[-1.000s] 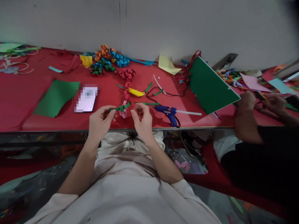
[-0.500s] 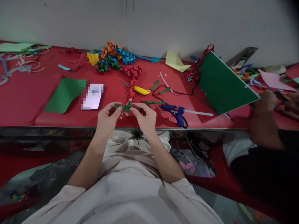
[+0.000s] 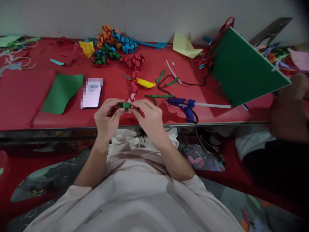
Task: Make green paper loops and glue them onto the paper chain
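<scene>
Between my two hands is a green paper strip (image 3: pixel 125 105), bent round at the near end of a paper chain (image 3: pixel 134 85) with pink and red links. My left hand (image 3: pixel 107 116) pinches the strip's left side between thumb and fingers. From the right, my right hand (image 3: pixel 149 116) pinches it near the pink links; its fingertips partly hide the join. Beyond them the chain runs back to a heap of green, orange and blue links (image 3: pixel 108 35). A yellow utility knife (image 3: pixel 146 83) lies beside the chain. To the right rests a blue glue gun (image 3: pixel 182 104) with a glue stick in it.
Loose green strips (image 3: pixel 162 96) lie behind the glue gun, near its black cord (image 3: pixel 193 84). At left are a phone (image 3: pixel 91 93), green paper (image 3: pixel 62 93) and red sheets (image 3: pixel 21 96). A green board (image 3: pixel 248 71) leans at right, near another person's arm (image 3: pixel 287 109).
The green strip is now curled into a tighter loop, and my fingers have drawn closer round it. My view has shifted slightly; the other person's arm remains at the right.
</scene>
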Tool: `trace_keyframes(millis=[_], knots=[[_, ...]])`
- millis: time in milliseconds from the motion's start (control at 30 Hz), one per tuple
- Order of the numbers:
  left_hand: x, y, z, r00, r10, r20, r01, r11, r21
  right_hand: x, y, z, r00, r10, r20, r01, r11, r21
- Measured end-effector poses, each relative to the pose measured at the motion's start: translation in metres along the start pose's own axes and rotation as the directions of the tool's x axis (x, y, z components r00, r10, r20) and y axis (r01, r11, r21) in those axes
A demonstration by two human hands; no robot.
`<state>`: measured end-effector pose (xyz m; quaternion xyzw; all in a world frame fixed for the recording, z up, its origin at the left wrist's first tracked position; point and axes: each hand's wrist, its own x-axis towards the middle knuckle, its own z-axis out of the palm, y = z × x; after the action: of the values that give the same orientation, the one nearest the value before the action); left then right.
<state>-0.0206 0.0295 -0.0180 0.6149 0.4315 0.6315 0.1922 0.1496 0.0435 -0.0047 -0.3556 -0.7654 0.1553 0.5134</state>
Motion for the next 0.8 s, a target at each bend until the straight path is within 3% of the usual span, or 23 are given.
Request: trace_keyframes(millis=[400,567,633,667,700,767,800], knots=[[-0.003,-0.005,0.007,0.994,0.106,0.007,-0.107,0.994,0.039,-0.003,0.003,-0.003,0.995,0.031,0.096,-0.023,0.997,-0.080],[-0.004,-0.003,0.008,0.996,0.080,-0.031,-0.078,0.995,0.066,-0.012,-0.002,-0.013,0.996,0.040,0.085,-0.034,0.997,-0.063],[-0.004,-0.004,0.006,0.997,0.062,-0.052,-0.059,0.996,0.060,-0.029,-0.002,-0.026,0.997,0.072,-0.021,-0.074,0.991,-0.110],[-0.003,-0.004,0.005,0.997,0.054,-0.059,-0.051,0.998,0.047,-0.040,-0.001,-0.034,0.988,0.090,-0.128,-0.110,0.981,-0.157],[-0.002,-0.006,0.004,0.997,0.045,-0.066,-0.043,0.999,0.030,-0.052,0.003,-0.045,0.960,0.097,-0.261,-0.154,0.966,-0.209],[0.000,-0.010,0.003,0.997,0.032,-0.071,-0.032,0.999,-0.001,-0.072,0.014,-0.070,0.861,0.132,-0.492,-0.292,0.919,-0.264],[0.000,-0.012,0.002,0.997,0.034,-0.073,-0.034,0.999,-0.009,-0.079,0.022,-0.084,0.829,0.142,-0.541,-0.351,0.885,-0.306]])
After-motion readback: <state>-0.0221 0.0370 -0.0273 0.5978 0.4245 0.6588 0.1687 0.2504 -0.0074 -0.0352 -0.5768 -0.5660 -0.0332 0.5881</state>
